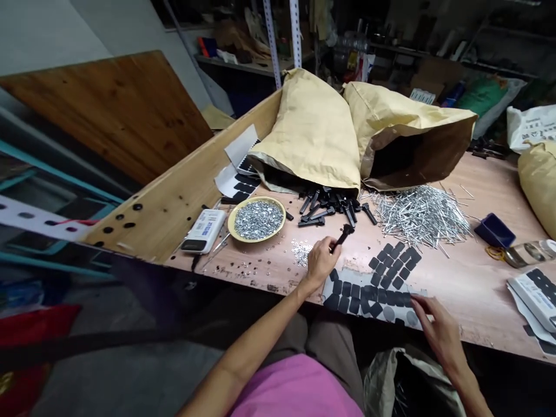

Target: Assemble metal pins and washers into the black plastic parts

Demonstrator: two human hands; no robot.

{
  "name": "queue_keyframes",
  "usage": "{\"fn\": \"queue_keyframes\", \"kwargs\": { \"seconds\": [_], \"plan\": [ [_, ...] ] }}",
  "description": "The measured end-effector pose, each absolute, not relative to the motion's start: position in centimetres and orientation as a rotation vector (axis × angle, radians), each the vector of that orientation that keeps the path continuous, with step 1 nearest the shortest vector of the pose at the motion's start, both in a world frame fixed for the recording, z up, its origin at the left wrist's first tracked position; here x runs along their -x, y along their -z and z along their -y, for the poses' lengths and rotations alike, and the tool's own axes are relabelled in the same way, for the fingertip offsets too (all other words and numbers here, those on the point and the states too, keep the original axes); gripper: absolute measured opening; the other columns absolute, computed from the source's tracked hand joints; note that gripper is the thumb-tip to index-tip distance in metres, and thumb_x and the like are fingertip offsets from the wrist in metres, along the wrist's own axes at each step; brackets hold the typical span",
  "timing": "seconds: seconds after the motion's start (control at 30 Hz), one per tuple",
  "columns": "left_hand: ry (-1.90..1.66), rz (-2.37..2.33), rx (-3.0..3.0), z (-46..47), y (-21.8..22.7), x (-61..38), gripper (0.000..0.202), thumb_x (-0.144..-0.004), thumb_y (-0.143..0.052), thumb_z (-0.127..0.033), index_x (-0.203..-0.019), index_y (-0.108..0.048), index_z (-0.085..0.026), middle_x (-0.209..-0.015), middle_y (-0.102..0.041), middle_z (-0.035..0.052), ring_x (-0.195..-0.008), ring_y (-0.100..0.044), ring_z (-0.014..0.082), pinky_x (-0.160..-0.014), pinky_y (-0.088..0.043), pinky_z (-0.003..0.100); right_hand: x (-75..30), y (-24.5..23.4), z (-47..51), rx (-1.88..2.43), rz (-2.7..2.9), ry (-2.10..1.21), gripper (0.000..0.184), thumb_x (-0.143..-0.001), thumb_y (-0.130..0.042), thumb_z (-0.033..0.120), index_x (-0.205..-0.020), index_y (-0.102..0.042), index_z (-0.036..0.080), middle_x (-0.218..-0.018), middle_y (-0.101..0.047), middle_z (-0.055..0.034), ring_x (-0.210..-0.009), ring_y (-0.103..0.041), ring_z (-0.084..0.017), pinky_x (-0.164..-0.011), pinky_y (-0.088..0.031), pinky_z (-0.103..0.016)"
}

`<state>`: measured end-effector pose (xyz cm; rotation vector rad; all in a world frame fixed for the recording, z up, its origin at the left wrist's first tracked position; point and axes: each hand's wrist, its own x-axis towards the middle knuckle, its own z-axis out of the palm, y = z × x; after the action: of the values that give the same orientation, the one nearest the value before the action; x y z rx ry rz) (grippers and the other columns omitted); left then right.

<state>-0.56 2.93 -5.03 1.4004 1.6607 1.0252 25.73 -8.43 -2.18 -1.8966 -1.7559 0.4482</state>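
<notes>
My left hand (322,260) is closed around a black plastic part (344,236) with a wider head, held tilted just above the table. At the right end of a grey sheet (347,277) my right hand (434,317) pinches at the edge of a row of black rounded pads (391,297); whether a pad is between the fingertips is too small to make out. More black pads (395,263) lie in slanted rows behind. A heap of similar black plastic parts (324,208) spills from a paper sack (317,133). Small metal washers (300,252) are scattered beside my left hand.
A yellow bowl (232,230) holds many small metal pieces. To the right are a pile of metal pins (425,214), a second open sack (408,110), a dark blue scoop (495,230) and a jar (530,253). An open bag (377,376) stands below the table's front edge.
</notes>
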Motion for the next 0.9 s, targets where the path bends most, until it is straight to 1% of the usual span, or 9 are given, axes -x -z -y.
{"fn": "queue_keyframes", "kwargs": {
  "seconds": [0.13,0.2,0.3,0.43,0.5,0.57,0.67,0.77,0.9],
  "plan": [
    [-1.165,-1.168,-0.686,-2.2,5.3,2.8,0.020,-0.068,-0.068,-0.031,-0.076,-0.057,-0.017,-0.073,-0.065,0.0029,-0.059,-0.057,0.0124,-0.051,-0.042,0.022,-18.0,2.6,-0.4,1.742,1.726,-0.804,0.042,-0.087,-0.042,0.052,-0.086,-0.065,0.017,-0.071,-0.069,-0.0065,-0.058,-0.065,-0.017,-0.053,-0.051,-0.027],
    [-1.226,-1.068,-0.485,-2.4,5.2,4.4,0.030,-0.061,-0.073,-0.032,-0.080,-0.055,-0.016,-0.073,-0.065,0.0022,-0.056,-0.058,0.0113,-0.049,-0.043,0.022,-13.9,3.2,-4.4,1.676,1.913,-0.665,0.034,-0.091,-0.040,0.040,-0.094,-0.065,0.016,-0.080,-0.070,-0.0081,-0.066,-0.066,-0.017,-0.058,-0.051,-0.026],
    [-1.350,-1.019,-0.386,-3.0,5.0,6.5,0.041,-0.054,-0.078,-0.027,-0.085,-0.054,-0.016,-0.070,-0.063,-0.0015,-0.055,-0.059,0.0106,-0.054,-0.048,0.024,-8.4,4.0,-9.0,1.603,2.398,-0.353,0.027,-0.092,-0.041,0.022,-0.108,-0.062,0.021,-0.094,-0.069,-0.0080,-0.081,-0.065,-0.019,-0.066,-0.049,-0.026],
    [-1.449,-1.036,-0.291,-3.3,5.3,7.8,0.037,-0.060,-0.076,-0.040,-0.073,-0.050,-0.017,-0.058,-0.055,-0.0058,-0.052,-0.059,0.0100,-0.056,-0.050,0.023,-3.2,4.8,-12.0,1.462,2.900,-0.034,0.028,-0.091,-0.041,0.013,-0.107,-0.061,0.021,-0.107,-0.063,-0.0098,-0.094,-0.059,-0.020,-0.065,-0.047,-0.026],
    [-1.435,-1.061,-0.225,-3.2,5.8,8.0,0.040,-0.063,-0.072,-0.049,-0.065,-0.048,-0.017,-0.054,-0.052,-0.0056,-0.049,-0.059,0.0108,-0.055,-0.050,0.024,-1.9,5.3,-12.6,1.422,2.959,0.037,0.029,-0.089,-0.039,0.008,-0.105,-0.061,0.020,-0.109,-0.061,-0.0101,-0.097,-0.057,-0.020,-0.069,-0.048,-0.026],
    [-1.378,-1.043,-0.178,-3.0,6.3,7.9,0.042,-0.065,-0.071,-0.051,-0.062,-0.048,-0.016,-0.053,-0.054,-0.0031,-0.050,-0.061,0.0128,-0.055,-0.051,0.025,-1.4,5.7,-13.0,1.434,2.958,0.050,0.033,-0.087,-0.038,0.003,-0.105,-0.060,0.019,-0.107,-0.061,-0.0104,-0.096,-0.056,-0.019,-0.071,-0.048,-0.027],
    [-1.323,-0.956,-0.128,-2.6,6.7,7.7,0.036,-0.068,-0.072,-0.045,-0.068,-0.054,-0.014,-0.059,-0.061,0.0023,-0.057,-0.065,0.0159,-0.059,-0.053,0.027,-1.8,5.8,-13.2,1.514,2.925,0.098,0.032,-0.087,-0.036,0.002,-0.102,-0.060,0.015,-0.107,-0.060,-0.0136,-0.093,-0.056,-0.021,-0.067,-0.049,-0.028],
    [-1.281,-0.889,-0.046,-2.5,6.8,7.6,0.031,-0.074,-0.069,-0.042,-0.078,-0.060,-0.012,-0.068,-0.067,0.0069,-0.064,-0.067,0.0172,-0.065,-0.055,0.029,-3.4,5.9,-12.1,1.546,2.771,0.100,0.028,-0.089,-0.035,0.009,-0.101,-0.060,0.013,-0.104,-0.060,-0.0148,-0.089,-0.057,-0.022,-0.067,-0.050,-0.030],
    [-1.212,-0.764,0.049,-3.2,6.6,7.4,0.026,-0.078,-0.066,-0.038,-0.084,-0.064,-0.013,-0.078,-0.069,0.0077,-0.071,-0.067,0.0157,-0.067,-0.054,0.027,-6.0,7.1,-8.5,1.070,2.557,-0.152,0.028,-0.090,-0.035,0.016,-0.103,-0.060,0.019,-0.103,-0.063,-0.0104,-0.094,-0.059,-0.020,-0.077,-0.052,-0.032]
  ]
}}
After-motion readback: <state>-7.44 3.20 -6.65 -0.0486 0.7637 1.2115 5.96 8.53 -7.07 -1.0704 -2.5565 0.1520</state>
